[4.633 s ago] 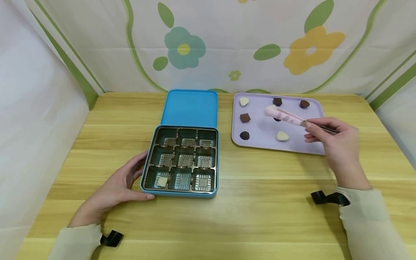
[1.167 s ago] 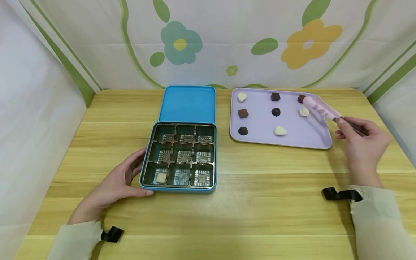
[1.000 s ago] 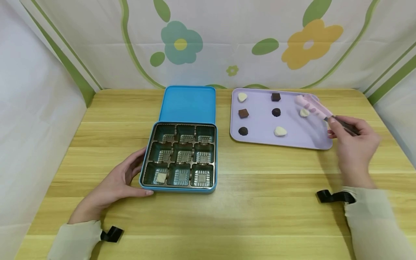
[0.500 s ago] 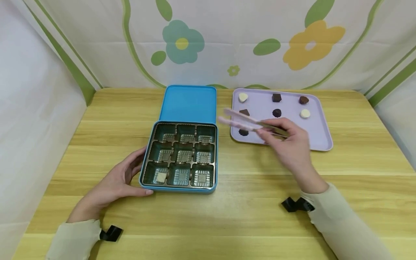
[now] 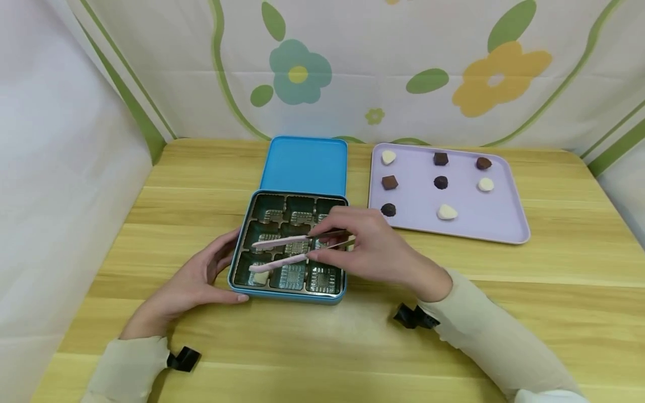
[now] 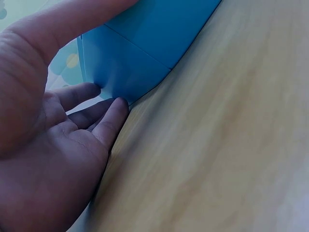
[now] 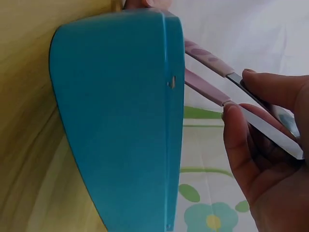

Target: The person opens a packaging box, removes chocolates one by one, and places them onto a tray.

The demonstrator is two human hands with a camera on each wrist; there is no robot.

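In the head view my left hand (image 5: pixel 194 285) rests against the left side of a blue tin (image 5: pixel 287 298), its thumb at the front corner. Its loosely bent fingers (image 6: pixel 113 121) touch the tin wall in the left wrist view. Pink-tipped tongs (image 5: pixel 279 263) are held in my right hand (image 5: pixel 373 246) between thumb and fingers. The tongs' two arms stand apart over the left part of the tin. A small white piece (image 5: pixel 261 277) lies in the front-left compartment, partly under the nearer tip. The tips' contact with it cannot be made out.
Behind the tin lies its blue lid (image 5: pixel 304 165). To the right, a lilac tray (image 5: pixel 484 224) carries several white, brown and dark chocolates, including a brown square one (image 5: pixel 390 182). A flowered cloth (image 5: pixel 373 67) hangs along the table's back edge.
My right hand has carried the tongs leftward from the tray's right end to above the tin, and their arms have spread. The left hand stays at the tin. The head view has shifted slightly.
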